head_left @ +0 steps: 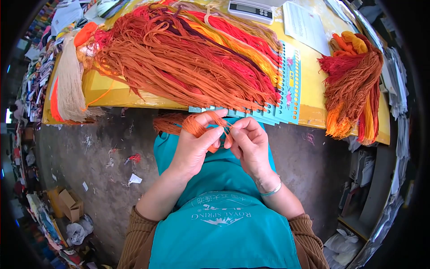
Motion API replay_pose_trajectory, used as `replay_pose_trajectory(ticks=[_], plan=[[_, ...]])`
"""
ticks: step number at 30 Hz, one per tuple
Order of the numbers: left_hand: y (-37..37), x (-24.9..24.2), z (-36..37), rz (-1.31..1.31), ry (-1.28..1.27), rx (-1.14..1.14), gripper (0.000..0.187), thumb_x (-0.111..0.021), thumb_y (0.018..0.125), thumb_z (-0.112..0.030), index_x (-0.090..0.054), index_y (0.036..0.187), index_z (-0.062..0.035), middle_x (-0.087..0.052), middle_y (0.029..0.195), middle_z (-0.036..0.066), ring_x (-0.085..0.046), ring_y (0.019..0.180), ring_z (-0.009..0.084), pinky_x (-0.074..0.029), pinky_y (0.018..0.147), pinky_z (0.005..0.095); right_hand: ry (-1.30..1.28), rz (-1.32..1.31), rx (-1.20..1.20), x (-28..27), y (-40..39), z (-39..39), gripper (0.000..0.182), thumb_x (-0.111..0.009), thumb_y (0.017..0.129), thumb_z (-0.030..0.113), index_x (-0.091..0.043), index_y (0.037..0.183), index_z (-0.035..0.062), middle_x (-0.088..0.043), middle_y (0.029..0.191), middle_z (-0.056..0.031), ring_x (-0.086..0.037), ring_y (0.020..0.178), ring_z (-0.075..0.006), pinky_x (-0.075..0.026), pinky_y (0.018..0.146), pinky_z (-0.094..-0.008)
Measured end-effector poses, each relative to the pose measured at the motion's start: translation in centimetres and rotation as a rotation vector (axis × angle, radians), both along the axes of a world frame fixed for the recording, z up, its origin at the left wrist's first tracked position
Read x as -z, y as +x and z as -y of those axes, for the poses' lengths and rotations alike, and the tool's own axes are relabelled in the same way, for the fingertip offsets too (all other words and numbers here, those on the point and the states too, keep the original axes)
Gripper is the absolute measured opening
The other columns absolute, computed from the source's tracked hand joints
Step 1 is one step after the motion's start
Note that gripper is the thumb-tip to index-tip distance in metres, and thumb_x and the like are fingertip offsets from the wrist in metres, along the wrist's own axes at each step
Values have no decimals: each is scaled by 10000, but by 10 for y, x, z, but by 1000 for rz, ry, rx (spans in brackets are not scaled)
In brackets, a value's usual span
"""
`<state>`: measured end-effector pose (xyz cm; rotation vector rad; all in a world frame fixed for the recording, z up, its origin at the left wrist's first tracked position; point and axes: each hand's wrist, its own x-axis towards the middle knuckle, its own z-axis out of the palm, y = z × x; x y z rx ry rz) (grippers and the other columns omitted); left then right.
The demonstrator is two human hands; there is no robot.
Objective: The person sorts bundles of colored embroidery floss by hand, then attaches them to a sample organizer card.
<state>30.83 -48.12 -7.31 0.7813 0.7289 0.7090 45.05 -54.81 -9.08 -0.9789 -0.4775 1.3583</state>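
My left hand [193, 150] is closed around a skein of rust-orange embroidery thread [192, 126], part of which hangs behind it over my lap. Fine strands run from this skein across to my right hand [251, 142], whose thumb and fingers pinch them. Both hands are close together over my teal apron [224, 228], just in front of the table edge. Beyond them lies a large bundle of threads [179, 67] in rust, red, yellow and dark purple. Its right ends meet turquoise cards with punched holes [291, 92].
On the yellow table [309, 112] are a digital scale [251, 11], a printed sheet [305, 27] and a mixed orange-red thread bunch [354, 85]. Beige thread [70, 80] hangs over the left edge. A cardboard box [70, 205] and scraps lie on the floor.
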Motion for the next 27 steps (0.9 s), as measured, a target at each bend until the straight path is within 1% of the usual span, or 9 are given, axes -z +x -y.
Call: replay_pose_trajectory(ticks=[3,7,9,10,12,19,21,25,27], plan=[[1,0,1,-21,16,0,374,-614,890,-48,-562,1256,5,-593,859,-11,-480,626,28,-384,538,178,3,-13,-9,2,0,0,33,-547,966,71,-534,957,42,-641,713,-71,-451,465,-46,-307,407,-183],[3,-1,0,-55,74,3,372,-606,890,-36,-563,1258,-1,-569,833,-19,-463,624,28,-377,538,178,1,-13,-14,2,2,0,32,-546,966,70,-534,958,42,-643,719,-73,-454,468,-45,-309,409,-182],[3,-3,0,-100,110,19,386,-581,892,-29,-551,1274,18,-545,807,-5,-474,660,60,-391,585,212,2,-8,-14,3,3,0,32,-546,966,71,-534,962,42,-645,724,-74,-456,470,-46,-310,409,-183],[3,-3,0,-101,110,20,386,-581,892,-29,-551,1274,18,-545,807,-5,-474,660,60,-391,585,212,2,-10,-13,3,3,0,32,-546,966,71,-534,962,42,-645,724,-74,-456,470,-46,-310,409,-183],[4,-3,0,-109,118,17,386,-576,890,-19,-553,1273,20,-546,811,-2,-474,662,62,-391,586,212,-8,12,10,4,3,-1,30,-533,970,73,-524,956,47,-638,712,-108,-398,424,-56,-268,389,-197],[5,-5,0,-99,89,25,384,-567,889,-5,-554,1273,18,-536,811,-2,-456,660,62,-384,582,214,-16,-10,6,6,6,-1,32,-527,974,78,-524,963,48,-638,714,-108,-395,423,-58,-271,392,-197],[6,-6,0,-86,67,26,384,-565,890,-4,-555,1273,17,-531,812,-2,-444,658,62,-380,582,215,-8,-32,-6,7,8,-1,43,-546,967,81,-531,967,41,-646,726,-79,-444,455,-49,-301,402,-189],[6,-5,0,-93,81,33,384,-562,892,-5,-555,1275,17,-532,813,-1,-441,657,64,-380,585,217,-13,-36,-3,8,8,-1,41,-546,966,80,-531,969,42,-646,727,-78,-442,452,-48,-298,401,-190],[6,-6,0,-101,94,35,383,-559,895,-5,-553,1278,18,-532,814,0,-441,659,64,-382,588,220,-26,-7,9,7,8,-2,26,-529,974,80,-533,978,55,-624,691,-96,-407,435,-60,-276,394,-198]])
